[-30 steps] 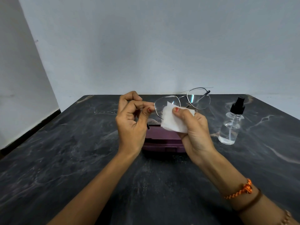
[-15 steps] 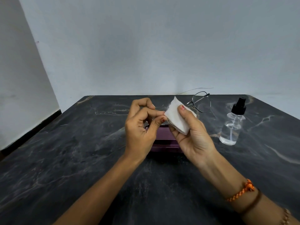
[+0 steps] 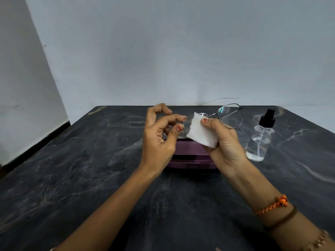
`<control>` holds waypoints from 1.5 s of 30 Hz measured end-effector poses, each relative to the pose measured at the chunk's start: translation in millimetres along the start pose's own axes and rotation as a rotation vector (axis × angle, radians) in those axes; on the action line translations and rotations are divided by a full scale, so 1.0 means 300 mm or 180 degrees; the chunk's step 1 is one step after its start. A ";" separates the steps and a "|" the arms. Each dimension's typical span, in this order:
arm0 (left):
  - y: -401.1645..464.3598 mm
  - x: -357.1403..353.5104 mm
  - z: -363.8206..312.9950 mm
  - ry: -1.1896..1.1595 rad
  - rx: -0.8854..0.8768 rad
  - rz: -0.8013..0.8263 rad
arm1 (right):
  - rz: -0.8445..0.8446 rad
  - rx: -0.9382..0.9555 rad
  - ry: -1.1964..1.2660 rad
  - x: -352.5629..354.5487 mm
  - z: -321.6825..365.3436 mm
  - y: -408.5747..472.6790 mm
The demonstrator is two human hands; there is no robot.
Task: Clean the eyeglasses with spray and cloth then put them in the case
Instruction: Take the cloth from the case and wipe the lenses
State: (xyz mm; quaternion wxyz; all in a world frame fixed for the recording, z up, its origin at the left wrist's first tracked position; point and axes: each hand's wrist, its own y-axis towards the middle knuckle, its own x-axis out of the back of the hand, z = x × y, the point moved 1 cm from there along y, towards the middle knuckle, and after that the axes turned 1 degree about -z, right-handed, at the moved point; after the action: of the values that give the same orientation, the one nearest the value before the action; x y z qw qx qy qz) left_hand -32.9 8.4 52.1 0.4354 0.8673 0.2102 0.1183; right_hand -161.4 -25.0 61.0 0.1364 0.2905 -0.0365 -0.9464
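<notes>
Thin metal-framed eyeglasses (image 3: 229,115) are held in the air above the table's middle. My left hand (image 3: 159,136) pinches the rim of the left lens between thumb and forefinger. My right hand (image 3: 223,144) presses a white cloth (image 3: 201,133) over that same lens, thumb on top. The right lens and one temple stick out free to the right. Under both hands lies a purple case (image 3: 190,158), closed as far as I can see, partly hidden. A clear spray bottle (image 3: 261,138) with a black nozzle stands upright to the right of the case.
The dark marbled table (image 3: 90,178) reaches to a pale wall at the back. Its left edge runs diagonally beside another wall, with a black skirting strip (image 3: 36,147) along the floor. Bracelets circle my right wrist (image 3: 273,205).
The glasses have turned, so the right lens faces me more again. The cloth has shifted over the left lens, and both hands have moved slightly right and up.
</notes>
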 end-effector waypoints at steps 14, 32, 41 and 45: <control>-0.025 -0.015 0.001 0.0063 -0.0209 -0.0098 | 0.0316 -0.0078 0.0156 -0.021 -0.043 -0.021; -0.025 -0.019 -0.001 0.0047 -0.0147 -0.0117 | -0.0275 -0.0048 0.0487 -0.019 -0.042 -0.020; -0.030 -0.016 0.006 -0.0095 -0.0142 -0.0173 | 0.0156 -0.0354 0.0574 -0.028 -0.049 -0.028; -0.020 -0.006 0.017 -0.0134 -0.0137 -0.0210 | 0.0413 -0.0380 0.0042 -0.026 -0.053 -0.032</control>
State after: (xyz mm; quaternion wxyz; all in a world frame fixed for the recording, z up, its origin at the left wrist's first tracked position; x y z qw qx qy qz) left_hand -34.2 7.2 44.1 0.4619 0.8527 0.2268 0.0900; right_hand -148.6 -13.3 50.5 0.2147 0.2852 0.0022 -0.9341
